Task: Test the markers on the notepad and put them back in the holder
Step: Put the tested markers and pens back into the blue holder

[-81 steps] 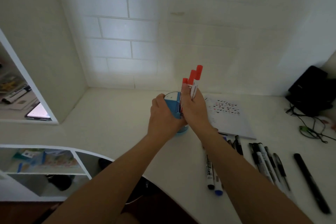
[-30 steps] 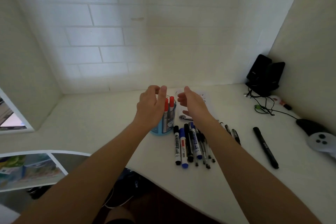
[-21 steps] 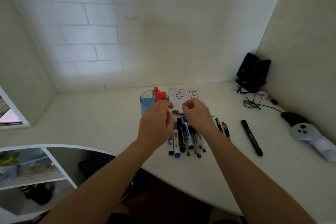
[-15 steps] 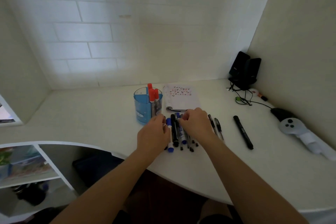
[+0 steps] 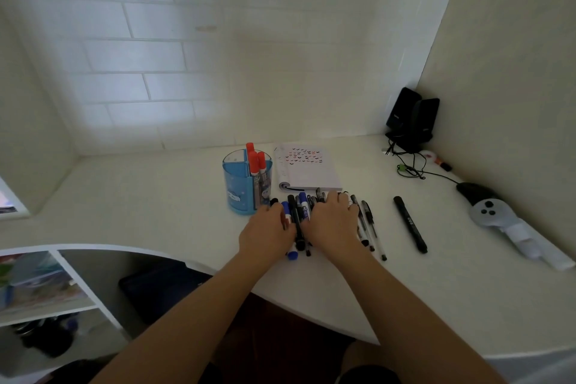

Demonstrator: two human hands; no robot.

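Note:
A blue holder point(image 5: 238, 187) stands on the white desk point(image 5: 156, 196) with three red-capped markers point(image 5: 255, 162) upright in it. To its right lies the spiral notepad point(image 5: 308, 170), with small test marks near its top. In front of both lies a pile of blue and black markers point(image 5: 300, 221). My left hand point(image 5: 268, 234) rests on the pile's left side, fingers curled against a blue-capped marker. My right hand point(image 5: 333, 224) lies palm down over the pile's right side, hiding several pens. Whether my left hand grips anything is not visible.
Two thin black pens point(image 5: 371, 224) lie just right of my right hand, and a thick black marker point(image 5: 410, 224) lies further right. A controller point(image 5: 489, 212), cables point(image 5: 411, 170) and black speakers point(image 5: 411, 118) fill the right corner. The desk's curved front edge point(image 5: 218, 268) runs under my forearms.
The red markers went from my right hand into the holder. Both hands then let go, dropped from the holder and came down onto the pile of markers.

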